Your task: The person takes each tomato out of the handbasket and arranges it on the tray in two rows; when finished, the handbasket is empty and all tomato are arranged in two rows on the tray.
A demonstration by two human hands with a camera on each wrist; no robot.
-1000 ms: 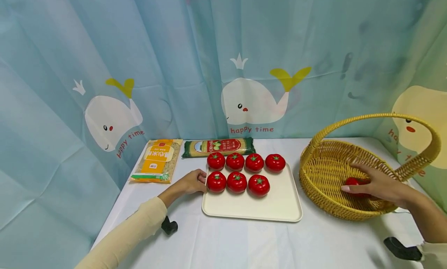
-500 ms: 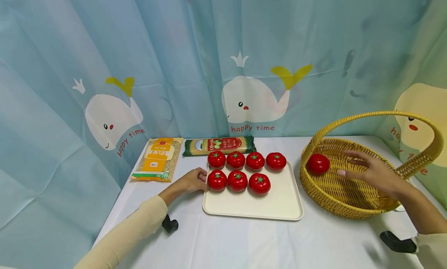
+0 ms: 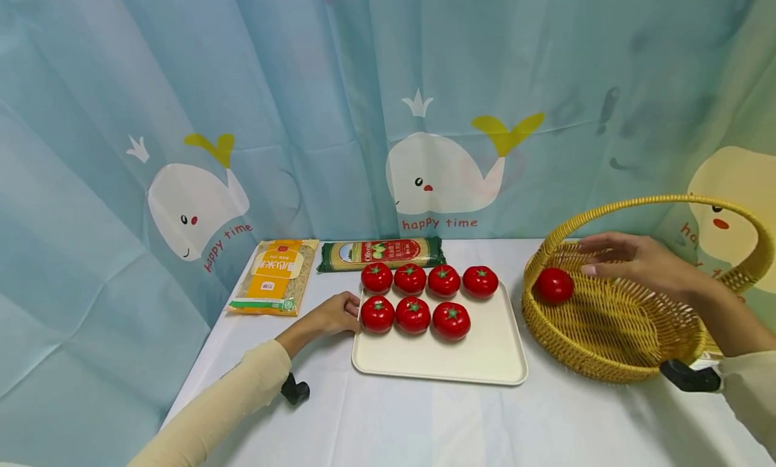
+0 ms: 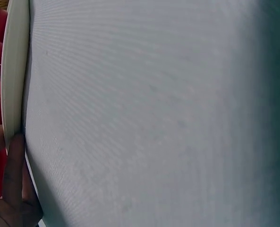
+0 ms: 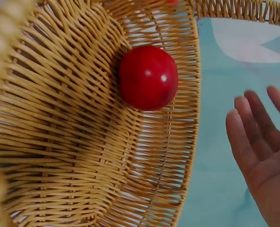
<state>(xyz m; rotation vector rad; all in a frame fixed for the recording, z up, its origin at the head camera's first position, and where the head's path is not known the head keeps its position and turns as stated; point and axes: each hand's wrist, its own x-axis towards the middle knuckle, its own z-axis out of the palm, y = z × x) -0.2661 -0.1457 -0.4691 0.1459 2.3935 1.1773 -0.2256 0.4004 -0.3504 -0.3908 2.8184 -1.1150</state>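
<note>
My left hand [image 3: 336, 314] pinches the left rim of a cream tray [image 3: 485, 360]; in the left wrist view the thumb and fingers [image 4: 13, 175] lie on either side of that rim. Several red tomatoes [image 3: 450, 321] with green tops sit on the tray in two rows. Over the far part of a yellow wicker basket [image 3: 606, 329], my right hand [image 3: 642, 263] is held with its fingers loosely spread and nothing in them. One tomato [image 5: 148, 78] lies inside the basket against its wall, apart from the right hand.
Behind the tray lies a green pasta packet [image 3: 382, 253]. An orange-labelled grain bag [image 3: 275, 278] rests at the back left. The basket's tall arched handle [image 3: 655, 199] stands up close to my right arm. A blue curtain [image 3: 315, 116] hangs behind the table.
My right hand has let go of the tomato, which moved to the basket's left side. The hand has then lifted away toward the back of the basket. My left hand has stayed at the tray.
</note>
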